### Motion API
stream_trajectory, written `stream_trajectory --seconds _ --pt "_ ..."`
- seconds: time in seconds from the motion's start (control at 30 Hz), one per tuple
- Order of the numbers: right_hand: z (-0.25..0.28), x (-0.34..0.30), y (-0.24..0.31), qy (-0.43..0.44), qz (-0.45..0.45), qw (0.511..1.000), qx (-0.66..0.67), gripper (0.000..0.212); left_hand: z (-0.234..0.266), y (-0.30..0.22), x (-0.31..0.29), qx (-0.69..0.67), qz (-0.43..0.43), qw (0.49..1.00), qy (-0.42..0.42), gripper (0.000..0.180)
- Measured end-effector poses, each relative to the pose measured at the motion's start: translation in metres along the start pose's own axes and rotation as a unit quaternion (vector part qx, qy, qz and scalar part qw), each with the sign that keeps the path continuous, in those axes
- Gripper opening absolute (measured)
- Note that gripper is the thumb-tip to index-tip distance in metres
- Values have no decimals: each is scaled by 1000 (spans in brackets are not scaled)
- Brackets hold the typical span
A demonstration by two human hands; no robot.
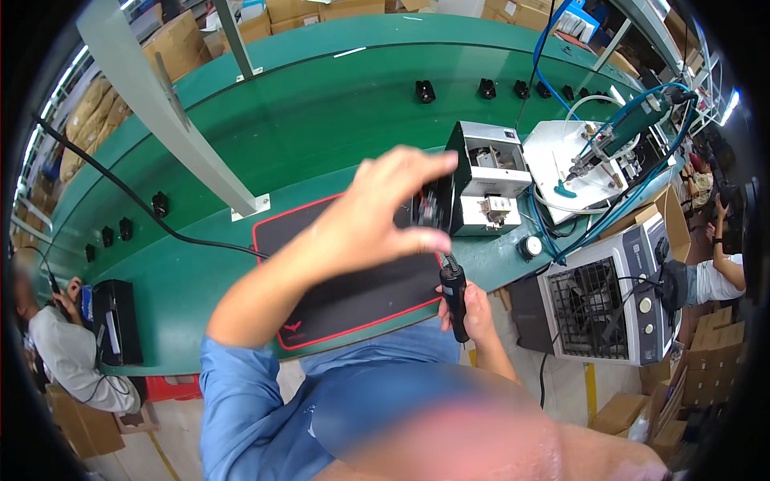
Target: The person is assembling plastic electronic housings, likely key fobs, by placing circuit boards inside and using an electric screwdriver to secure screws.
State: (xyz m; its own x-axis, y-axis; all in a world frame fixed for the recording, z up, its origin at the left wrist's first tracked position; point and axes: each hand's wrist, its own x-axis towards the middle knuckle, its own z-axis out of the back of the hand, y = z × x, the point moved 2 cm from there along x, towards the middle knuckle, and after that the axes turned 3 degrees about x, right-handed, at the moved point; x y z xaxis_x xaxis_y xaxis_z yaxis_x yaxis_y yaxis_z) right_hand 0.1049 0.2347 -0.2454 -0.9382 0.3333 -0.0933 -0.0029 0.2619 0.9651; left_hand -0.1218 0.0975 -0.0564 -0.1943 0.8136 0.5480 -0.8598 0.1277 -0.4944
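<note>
My left hand (377, 212) is raised over the mat, its thumb and fingers curved around a small black plastic part (429, 207). Blur and the fingers hide much of that part. Just below it, my right hand (480, 317) grips a black electric screwdriver (454, 301) by its body. The screwdriver stands nearly upright, its shaft end close to my left thumb. Under my left arm lies a black mat (353, 301) with a red border.
A black-and-white screw feeder (493, 180) stands right of the mat. Beyond it are a white fixture (561, 140) and a green power driver (634, 128) with blue hoses. Several black parts (424, 91) sit along the green belt. A grey post (172, 112) rises at left; an air cooler (601, 309) stands at right.
</note>
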Motion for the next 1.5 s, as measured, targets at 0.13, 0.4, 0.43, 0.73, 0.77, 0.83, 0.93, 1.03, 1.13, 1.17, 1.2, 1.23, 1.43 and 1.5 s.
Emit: stream_trajectory --seconds 0.13,0.4,0.43,0.73,0.77,0.83,0.93,1.03,1.13,1.17,1.2,1.23,1.43,1.5 --pt "-2 0 -1 -11 -2 1000 -19 71 -24 -8 -59 -20 9 999 28 86" --pt "-7 3 6 -29 -20 998 -46 78 -29 1 -102 -109 17 987 -115 88" --pt "-7 3 7 -31 -21 998 -47 77 -21 -3 -103 -124 11 983 -134 89" --pt "-4 3 7 -27 -15 999 -33 69 -30 -29 -132 -138 -39 986 84 69" --pt "-5 4 8 -26 -15 999 -34 69 -43 -27 -138 -137 -20 984 113 65" --pt "-7 3 9 -40 -23 998 -52 82 -63 -16 -144 -137 31 978 154 62" --pt "-5 -2 7 -47 -25 999 -6 82 -77 -2 -142 -87 81 982 146 59" --pt "-6 -10 31 -87 -10 995 42 80 -90 10 -132 -20 90 986 141 62" --pt "4 2 76 -78 111 991 -3 83 -98 30 -123 -18 90 995 48 64" --pt "4 9 94 -79 148 986 -4 85 -99 37 -125 -19 98 995 7 64" --pt "7 15 114 -65 188 980 11 88 -100 42 -127 -23 99 995 -14 66" --pt "5 21 134 -83 228 969 41 89 -99 46 -129 -26 102 994 -37 67" --pt "21 81 210 -191 400 895 -48 93 -96 49 -126 -27 140 990 -6 72" --pt "2 91 209 -271 398 876 -41 67 -97 48 -129 -23 154 988 7 72"
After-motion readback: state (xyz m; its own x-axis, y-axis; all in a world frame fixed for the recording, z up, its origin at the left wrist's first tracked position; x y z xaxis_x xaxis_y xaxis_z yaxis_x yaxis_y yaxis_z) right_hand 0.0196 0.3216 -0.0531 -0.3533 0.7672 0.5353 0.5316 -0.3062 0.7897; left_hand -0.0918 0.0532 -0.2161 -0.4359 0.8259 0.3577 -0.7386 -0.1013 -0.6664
